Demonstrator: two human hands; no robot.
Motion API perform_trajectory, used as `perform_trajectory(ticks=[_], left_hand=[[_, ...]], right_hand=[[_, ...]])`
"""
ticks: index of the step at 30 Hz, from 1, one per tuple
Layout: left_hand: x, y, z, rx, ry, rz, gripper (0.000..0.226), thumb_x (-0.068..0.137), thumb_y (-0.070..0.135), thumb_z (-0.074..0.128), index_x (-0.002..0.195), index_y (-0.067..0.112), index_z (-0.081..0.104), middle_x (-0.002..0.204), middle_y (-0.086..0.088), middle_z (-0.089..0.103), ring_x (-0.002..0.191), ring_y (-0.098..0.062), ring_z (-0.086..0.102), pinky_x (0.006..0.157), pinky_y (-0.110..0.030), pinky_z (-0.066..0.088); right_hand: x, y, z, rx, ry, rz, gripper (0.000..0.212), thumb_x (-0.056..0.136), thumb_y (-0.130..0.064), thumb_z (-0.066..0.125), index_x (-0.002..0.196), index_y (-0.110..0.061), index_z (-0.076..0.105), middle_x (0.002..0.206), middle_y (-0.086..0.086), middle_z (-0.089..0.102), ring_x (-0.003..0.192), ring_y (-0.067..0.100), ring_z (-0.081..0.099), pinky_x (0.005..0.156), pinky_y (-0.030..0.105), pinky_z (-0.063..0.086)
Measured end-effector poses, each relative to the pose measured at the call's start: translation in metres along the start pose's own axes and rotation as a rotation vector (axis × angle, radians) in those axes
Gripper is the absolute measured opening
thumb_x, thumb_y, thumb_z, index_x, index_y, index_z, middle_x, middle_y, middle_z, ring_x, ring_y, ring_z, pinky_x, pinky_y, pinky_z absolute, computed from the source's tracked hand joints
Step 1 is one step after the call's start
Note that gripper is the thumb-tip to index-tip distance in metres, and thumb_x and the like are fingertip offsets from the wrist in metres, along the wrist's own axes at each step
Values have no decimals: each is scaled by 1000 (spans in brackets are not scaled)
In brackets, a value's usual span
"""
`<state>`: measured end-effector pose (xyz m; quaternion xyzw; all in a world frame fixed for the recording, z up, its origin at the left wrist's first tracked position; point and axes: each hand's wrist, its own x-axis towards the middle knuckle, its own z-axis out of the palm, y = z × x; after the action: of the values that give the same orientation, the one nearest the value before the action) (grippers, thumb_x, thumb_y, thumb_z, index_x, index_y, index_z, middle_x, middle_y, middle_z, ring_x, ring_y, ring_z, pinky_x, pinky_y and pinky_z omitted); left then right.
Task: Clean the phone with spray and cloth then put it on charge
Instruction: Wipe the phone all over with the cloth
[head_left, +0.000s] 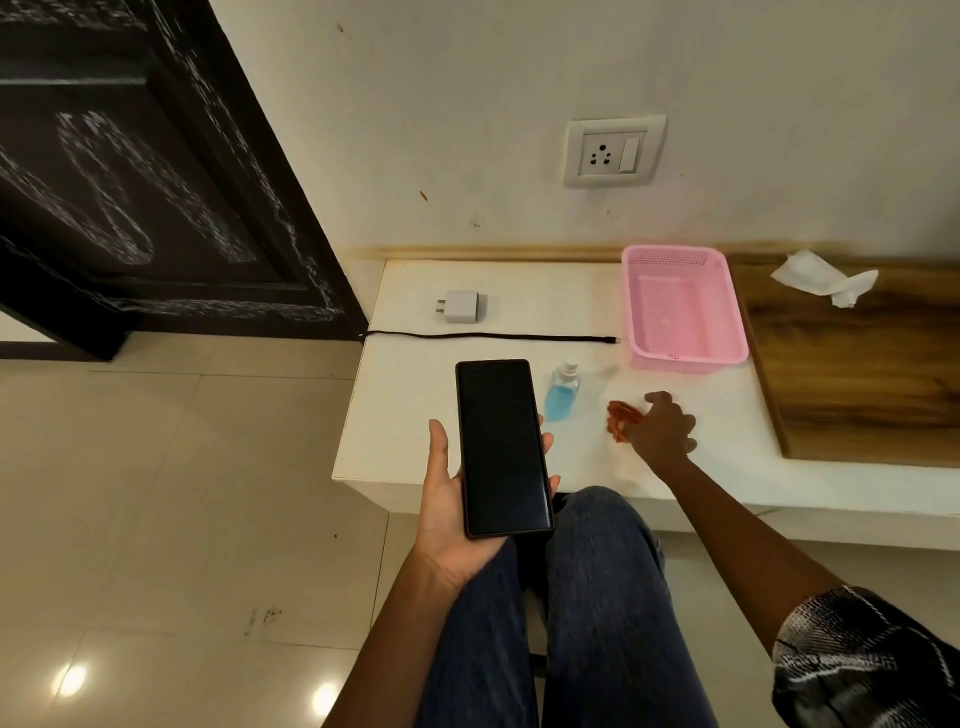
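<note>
My left hand (447, 499) holds a black phone (501, 447) screen up, over the front left corner of the white table (467, 343). A small spray bottle (562, 392) of blue liquid stands just right of the phone. My right hand (662, 431) rests on the table with its fingers closed on an orange-red cloth (618, 418). Further back lie a white charger plug (461, 306) and a black cable (493, 338), stretched out straight. A wall socket (613, 150) is above the table.
An empty pink basket (636, 312) sits at the back right of the white top. Right of it lies a wooden board (857, 374) with a crumpled white tissue (826, 278). A dark door (130, 182) stands at the left. My knees are below the table edge.
</note>
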<state>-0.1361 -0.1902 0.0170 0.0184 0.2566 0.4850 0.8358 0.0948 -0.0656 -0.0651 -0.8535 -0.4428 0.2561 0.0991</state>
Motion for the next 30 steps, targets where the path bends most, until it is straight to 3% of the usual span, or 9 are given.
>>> perform_trajectory(ticks=[5,9,11,13,16,20,23,30], left_hand=[[-2,-2,2,-8,11,-6,81,75,70,58,136,16,54,145,-11,49,137,-28,41,104,-50,42],[-9,-4,7,2,2,0,80,76,71,56,134,16,55,142,-11,52,137,-28,41,105,-50,40],[-12,-5,9,4,-2,0,80,77,71,55,134,16,55,142,-12,52,136,-28,42,104,-50,42],[-17,-6,12,-2,-6,-3,80,76,71,56,134,16,55,142,-12,52,135,-28,44,103,-50,43],[-25,-9,19,25,-14,-4,81,76,72,55,133,14,56,141,-13,53,134,-28,45,104,-49,43],[-39,-13,26,36,-21,-7,81,76,71,55,132,12,57,138,-16,55,127,-30,52,102,-49,45],[-51,-16,30,50,-24,-1,82,77,72,54,134,12,55,139,-16,54,129,-30,50,103,-49,44],[-68,-24,39,93,-42,-12,83,78,71,52,137,12,51,140,-15,52,130,-31,46,104,-49,40]], right_hand=[[-4,7,-7,-34,19,-17,35,82,-34,68,107,-10,65,111,15,57,108,32,47,87,41,42],[-26,13,-26,416,-90,-81,28,74,-22,76,88,-1,64,88,18,68,76,26,62,74,40,52],[-44,13,-40,600,-149,-112,25,75,-13,75,88,3,61,84,19,70,68,26,64,71,40,54],[-63,10,-52,726,-198,-124,21,77,-9,74,88,0,59,87,15,71,69,23,68,64,32,58],[-91,2,-70,869,-223,-79,27,76,-11,75,93,-10,55,90,6,65,68,13,65,50,16,52],[-123,-1,-93,1102,-365,-10,48,76,0,72,117,-10,49,111,7,58,98,30,62,71,33,54],[-146,-2,-108,1215,-468,-10,50,75,5,70,120,-8,53,116,9,61,105,34,61,82,40,53],[-187,-9,-133,1137,-420,-173,23,78,-10,70,95,-19,58,102,1,63,97,24,61,69,30,55]])
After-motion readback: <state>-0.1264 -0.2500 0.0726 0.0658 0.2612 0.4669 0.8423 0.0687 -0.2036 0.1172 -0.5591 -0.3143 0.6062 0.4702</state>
